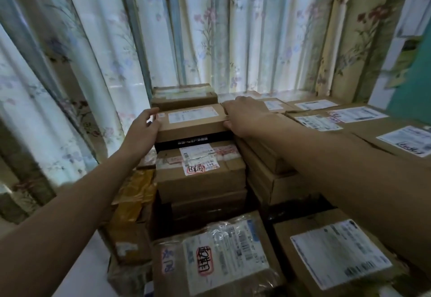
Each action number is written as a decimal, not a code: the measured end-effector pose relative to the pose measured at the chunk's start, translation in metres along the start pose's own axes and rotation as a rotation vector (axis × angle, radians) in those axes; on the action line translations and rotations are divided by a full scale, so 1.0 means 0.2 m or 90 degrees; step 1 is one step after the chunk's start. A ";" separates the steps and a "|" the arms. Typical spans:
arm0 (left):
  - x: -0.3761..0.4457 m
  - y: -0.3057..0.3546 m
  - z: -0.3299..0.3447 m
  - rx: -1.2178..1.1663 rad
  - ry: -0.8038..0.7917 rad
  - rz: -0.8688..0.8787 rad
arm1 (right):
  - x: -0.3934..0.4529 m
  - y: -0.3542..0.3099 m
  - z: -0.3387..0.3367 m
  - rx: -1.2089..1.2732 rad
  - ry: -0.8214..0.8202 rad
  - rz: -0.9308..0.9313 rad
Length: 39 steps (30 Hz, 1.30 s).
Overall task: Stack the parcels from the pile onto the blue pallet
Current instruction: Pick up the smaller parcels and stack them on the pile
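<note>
Your left hand (143, 125) is pressing against the left end of a flat brown parcel (192, 119), its fingers (152, 111) curling over the top left corner. Your right hand (245, 116) is gripping the right end of the same parcel, the thumb tucking against the near side and the other fingers lying over the top, where their tips are hard to make out. The parcel is sitting at the top of a tall stack, directly on a black box (193, 141) with white print too blurred to read. Under that is lying a taped brown box (200, 170) with a white label and a red-framed handwritten mark.

Another brown box (184, 96) is standing just behind the held parcel, its far edge melting into the glare from the floral curtains (210, 28). To the right, a row of labelled cartons (349, 121) is running out of frame at the right edge. Your right forearm is covering part of the stack beside the held parcel. At the near edge, a plastic-wrapped parcel (217, 257) and a carton with a large white label (338, 252) are being cut off by the bottom of the frame. A yellow padded package (135, 191) is wedged low on the left, partly hidden. Whatever is carrying the stacks is hidden beneath them, so you cannot tell what they stand on.
</note>
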<state>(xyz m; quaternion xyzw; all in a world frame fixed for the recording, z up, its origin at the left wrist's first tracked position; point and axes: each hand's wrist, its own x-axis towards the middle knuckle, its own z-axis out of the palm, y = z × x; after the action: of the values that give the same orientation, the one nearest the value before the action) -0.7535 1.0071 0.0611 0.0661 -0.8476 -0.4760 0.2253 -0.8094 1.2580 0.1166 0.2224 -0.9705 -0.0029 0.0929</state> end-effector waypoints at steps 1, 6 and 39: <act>-0.02 0.01 -0.01 0.026 0.001 0.003 | -0.01 0.01 -0.01 0.008 -0.005 -0.001; -0.22 0.15 -0.13 0.239 0.005 0.123 | -0.24 0.05 -0.10 0.052 0.011 0.003; -3.22 1.49 2.06 0.076 -0.665 0.612 | -4.70 1.35 -0.02 0.046 0.036 0.695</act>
<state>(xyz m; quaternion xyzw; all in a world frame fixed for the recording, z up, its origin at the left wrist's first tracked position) -0.3321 1.6979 -0.0779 -0.5397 -0.8046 -0.2460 -0.0295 -0.0937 1.9074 -0.0360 -0.3103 -0.9416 0.0850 0.0996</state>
